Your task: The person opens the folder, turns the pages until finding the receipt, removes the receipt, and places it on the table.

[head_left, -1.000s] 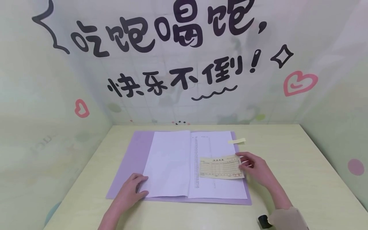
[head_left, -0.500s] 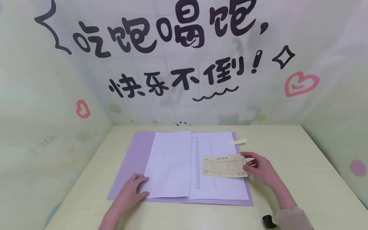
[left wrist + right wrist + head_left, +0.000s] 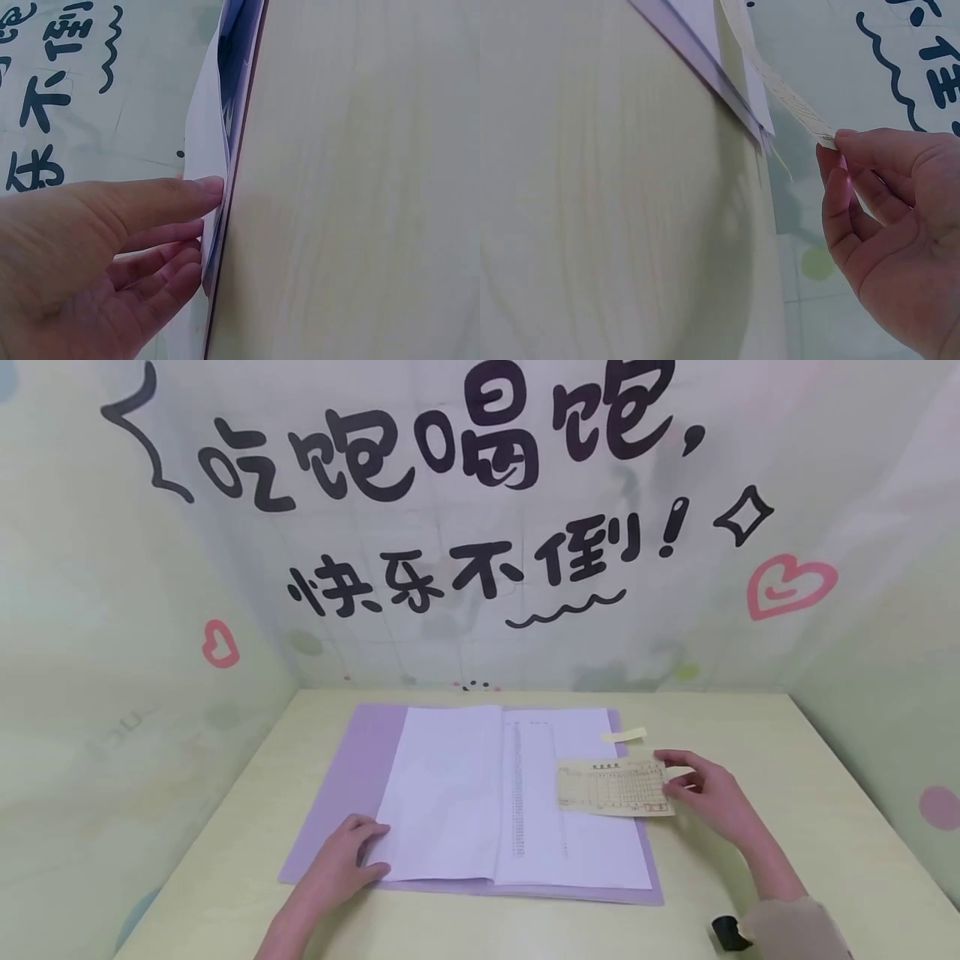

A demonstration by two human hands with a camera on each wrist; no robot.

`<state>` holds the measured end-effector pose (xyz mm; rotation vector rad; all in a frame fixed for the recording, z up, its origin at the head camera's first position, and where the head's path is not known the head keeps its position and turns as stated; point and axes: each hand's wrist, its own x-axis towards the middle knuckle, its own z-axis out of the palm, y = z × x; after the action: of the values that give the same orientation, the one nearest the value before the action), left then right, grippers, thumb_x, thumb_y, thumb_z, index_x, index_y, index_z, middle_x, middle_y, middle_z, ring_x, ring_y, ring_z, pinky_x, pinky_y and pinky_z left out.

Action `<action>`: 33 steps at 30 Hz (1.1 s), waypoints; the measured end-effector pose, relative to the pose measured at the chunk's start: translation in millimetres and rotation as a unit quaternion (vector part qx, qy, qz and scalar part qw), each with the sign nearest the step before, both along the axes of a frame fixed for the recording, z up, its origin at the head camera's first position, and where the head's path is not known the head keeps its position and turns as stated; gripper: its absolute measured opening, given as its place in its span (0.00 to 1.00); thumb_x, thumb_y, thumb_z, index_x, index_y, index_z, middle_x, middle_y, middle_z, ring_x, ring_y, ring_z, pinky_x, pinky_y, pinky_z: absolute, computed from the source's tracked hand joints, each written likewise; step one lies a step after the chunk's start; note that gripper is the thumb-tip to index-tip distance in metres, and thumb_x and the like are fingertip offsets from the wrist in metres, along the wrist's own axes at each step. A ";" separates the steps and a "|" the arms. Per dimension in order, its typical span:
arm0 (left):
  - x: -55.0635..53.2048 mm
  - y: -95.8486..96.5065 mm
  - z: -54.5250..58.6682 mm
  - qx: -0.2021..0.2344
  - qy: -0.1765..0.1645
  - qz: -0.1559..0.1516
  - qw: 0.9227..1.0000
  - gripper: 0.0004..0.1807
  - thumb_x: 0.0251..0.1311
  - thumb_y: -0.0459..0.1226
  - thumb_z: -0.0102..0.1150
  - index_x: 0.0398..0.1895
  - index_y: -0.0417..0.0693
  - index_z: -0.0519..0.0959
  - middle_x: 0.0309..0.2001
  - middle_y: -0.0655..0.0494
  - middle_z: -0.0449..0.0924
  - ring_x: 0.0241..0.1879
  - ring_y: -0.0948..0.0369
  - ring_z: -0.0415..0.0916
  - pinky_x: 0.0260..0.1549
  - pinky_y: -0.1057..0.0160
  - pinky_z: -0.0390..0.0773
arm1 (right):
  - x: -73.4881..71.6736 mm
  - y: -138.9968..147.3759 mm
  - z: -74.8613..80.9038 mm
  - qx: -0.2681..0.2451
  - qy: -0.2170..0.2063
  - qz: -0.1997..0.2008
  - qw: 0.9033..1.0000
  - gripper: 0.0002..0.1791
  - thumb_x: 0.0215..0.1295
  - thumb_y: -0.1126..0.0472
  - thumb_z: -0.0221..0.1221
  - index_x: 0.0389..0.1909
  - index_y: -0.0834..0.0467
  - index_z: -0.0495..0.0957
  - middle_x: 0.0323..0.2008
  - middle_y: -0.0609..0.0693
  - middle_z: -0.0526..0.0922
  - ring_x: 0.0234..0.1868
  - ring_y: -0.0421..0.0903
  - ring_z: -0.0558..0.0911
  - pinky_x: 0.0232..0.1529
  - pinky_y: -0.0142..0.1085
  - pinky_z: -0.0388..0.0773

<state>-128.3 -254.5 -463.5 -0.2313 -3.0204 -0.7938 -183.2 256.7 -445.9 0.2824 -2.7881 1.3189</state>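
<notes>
A purple folder lies open on the table, with a blank white page at left and a printed list sheet at right. My right hand pinches a yellowish printed receipt by its right edge, between thumb and fingertips. The receipt is raised above the sheet, as the right wrist view shows, and its right end passes the folder's edge. My left hand rests at the lower left edge of the blank page, thumb and fingers extended against the paper.
A pale yellow paper tab sticks out at the folder's upper right. A small black object is beside the right sleeve. Walls with black lettering and hearts enclose the pale wooden table at the back and sides.
My right hand has drawn the receipt to the right, from over the printed sheet to past the folder's right edge. The left hand has stayed in place on the page.
</notes>
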 end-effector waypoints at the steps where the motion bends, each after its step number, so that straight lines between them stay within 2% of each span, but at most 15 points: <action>1: 0.2 0.0 0.2 -0.001 -0.001 0.001 1.000 0.27 0.45 0.35 0.76 0.52 0.41 0.81 0.51 0.50 0.77 0.49 0.56 0.77 0.55 0.50 0.80 | 0.1 2.5 -0.9 0.004 -0.001 -0.001 1.000 0.27 0.66 0.67 0.61 0.66 0.60 0.71 0.61 0.65 0.76 0.39 0.38 0.82 0.34 0.26 0.79; 6: -1.9 0.1 0.6 0.001 0.001 0.002 1.000 0.26 0.46 0.35 0.75 0.52 0.42 0.81 0.51 0.51 0.77 0.49 0.56 0.77 0.55 0.50 0.79 | -1.7 14.7 -3.8 0.010 -0.001 -0.013 1.000 0.26 0.66 0.68 0.59 0.66 0.58 0.71 0.61 0.65 0.75 0.39 0.32 0.79 0.33 0.27 0.78; 13: -4.0 0.4 3.1 -0.005 -0.006 -0.006 1.000 0.27 0.45 0.36 0.76 0.52 0.41 0.81 0.50 0.51 0.77 0.49 0.55 0.77 0.56 0.48 0.79 | -8.5 31.2 -10.8 0.014 0.011 -0.009 1.000 0.25 0.66 0.70 0.58 0.64 0.61 0.71 0.60 0.67 0.76 0.38 0.31 0.79 0.33 0.27 0.78; 23: -4.0 -1.3 2.8 0.001 -0.014 -0.003 1.000 0.27 0.45 0.37 0.76 0.52 0.41 0.82 0.50 0.52 0.77 0.45 0.61 0.74 0.50 0.56 0.80 | -11.7 54.7 -15.7 0.022 0.010 -0.015 1.000 0.25 0.67 0.69 0.58 0.64 0.63 0.70 0.60 0.68 0.75 0.39 0.27 0.76 0.35 0.26 0.78; 25: -3.4 -1.9 2.2 -0.001 -0.017 0.001 1.000 0.26 0.46 0.37 0.76 0.52 0.42 0.82 0.50 0.53 0.77 0.44 0.62 0.73 0.50 0.57 0.80 | -12.3 59.2 -17.1 0.024 0.007 -0.014 1.000 0.25 0.68 0.68 0.58 0.65 0.63 0.69 0.61 0.68 0.74 0.39 0.28 0.77 0.36 0.25 0.78; 28: -3.3 -2.2 1.6 -0.005 -0.014 0.001 1.000 0.26 0.46 0.36 0.76 0.51 0.42 0.82 0.49 0.53 0.77 0.44 0.62 0.73 0.49 0.58 0.80 | -13.0 64.8 -19.0 0.026 0.000 -0.012 1.000 0.25 0.69 0.66 0.57 0.66 0.63 0.69 0.61 0.68 0.74 0.40 0.34 0.79 0.37 0.25 0.78; 30: -3.4 -2.0 1.4 -0.006 -0.012 -0.001 1.000 0.26 0.45 0.37 0.76 0.51 0.42 0.82 0.49 0.53 0.77 0.44 0.61 0.73 0.49 0.57 0.81 | -13.4 68.0 -20.0 0.028 -0.001 -0.010 1.000 0.25 0.69 0.66 0.57 0.66 0.63 0.68 0.61 0.69 0.74 0.40 0.39 0.80 0.37 0.25 0.78; 33: -4.1 -1.0 1.6 -0.006 -0.005 -0.006 1.000 0.26 0.44 0.37 0.76 0.50 0.42 0.82 0.49 0.52 0.77 0.45 0.60 0.75 0.50 0.56 0.81 | -14.5 73.0 -20.1 0.025 -0.003 -0.010 1.000 0.24 0.69 0.67 0.57 0.65 0.65 0.68 0.60 0.70 0.74 0.40 0.42 0.81 0.36 0.26 0.78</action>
<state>-132.4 -255.5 -462.0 -0.2455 -3.0367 -0.7818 -197.7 329.7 -466.0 0.2512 -2.8237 1.2495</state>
